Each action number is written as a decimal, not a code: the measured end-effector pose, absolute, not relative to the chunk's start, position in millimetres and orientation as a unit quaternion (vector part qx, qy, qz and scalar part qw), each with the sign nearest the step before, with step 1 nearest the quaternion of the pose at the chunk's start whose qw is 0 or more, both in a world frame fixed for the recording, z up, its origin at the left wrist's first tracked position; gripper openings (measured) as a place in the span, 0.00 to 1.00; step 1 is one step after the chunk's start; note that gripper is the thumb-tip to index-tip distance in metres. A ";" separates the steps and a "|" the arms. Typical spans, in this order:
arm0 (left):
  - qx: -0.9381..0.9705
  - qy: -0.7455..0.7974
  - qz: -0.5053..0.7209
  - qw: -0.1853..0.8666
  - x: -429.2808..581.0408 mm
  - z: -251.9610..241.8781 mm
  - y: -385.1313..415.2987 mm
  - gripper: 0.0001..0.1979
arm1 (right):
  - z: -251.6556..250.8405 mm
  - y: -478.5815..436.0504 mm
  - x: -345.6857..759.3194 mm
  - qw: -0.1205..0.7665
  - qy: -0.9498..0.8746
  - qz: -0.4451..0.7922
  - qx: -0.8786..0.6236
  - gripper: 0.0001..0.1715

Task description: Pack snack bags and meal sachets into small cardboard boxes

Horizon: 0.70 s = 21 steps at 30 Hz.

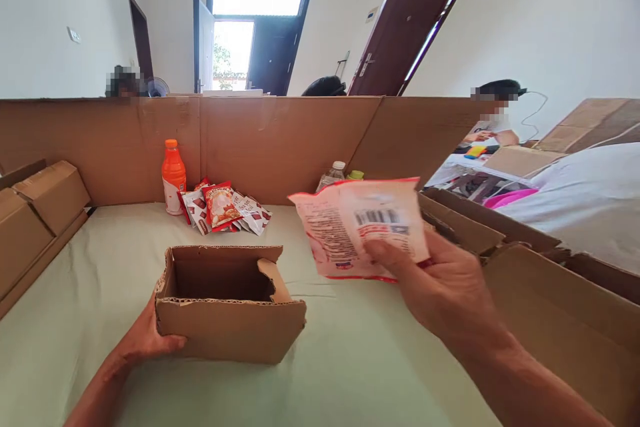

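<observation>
My left hand (153, 333) grips the left side of an open cardboard box (233, 330), thumb on the near wall and the other fingers hidden behind it. The box stands on the pale green cloth, and its visible inside is dark. Raised to the right of the box, my right hand (440, 280) pinches a pink and white snack bag (360, 230) with red edges, its printed back and barcode facing me. Beyond the box lies a pile of small snack packets (223, 207), red and white-brown. An orange-capped drink bottle (173, 177) stands upright beside the pile.
A cardboard wall (290, 140) runs along the back. A clear bottle (333, 173) and a green cap (355, 175) show partly behind the snack bag. Cardboard boxes line the left (45, 207) and right (560, 307) sides. Other people are beyond the wall, one at the right (493, 123).
</observation>
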<state>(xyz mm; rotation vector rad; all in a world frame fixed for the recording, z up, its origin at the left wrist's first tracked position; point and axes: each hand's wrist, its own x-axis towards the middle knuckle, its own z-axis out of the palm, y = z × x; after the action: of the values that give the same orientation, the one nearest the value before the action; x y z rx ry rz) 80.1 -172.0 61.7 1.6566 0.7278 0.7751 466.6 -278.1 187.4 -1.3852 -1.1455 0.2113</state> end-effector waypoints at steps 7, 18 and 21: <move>0.728 0.272 0.332 0.535 76.5 53.8 -175.2 0.64 | 219.3 -272.0 408.8 0.577 -0.627 0.096 -0.514 0.19; 0.727 0.256 0.343 0.537 70.7 41.6 -176.7 0.64 | 225.8 -254.1 368.0 0.277 -0.786 0.247 -0.495 0.17; 0.724 0.253 0.347 0.540 68.1 43.2 -177.2 0.63 | 221.0 -249.6 374.9 0.365 -0.738 0.247 -0.511 0.19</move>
<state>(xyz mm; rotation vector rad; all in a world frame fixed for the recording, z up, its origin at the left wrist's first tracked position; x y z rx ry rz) 68.1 -177.2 43.2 1.7210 0.6010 0.8241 374.9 -249.6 221.0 -1.3133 -1.8974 0.6358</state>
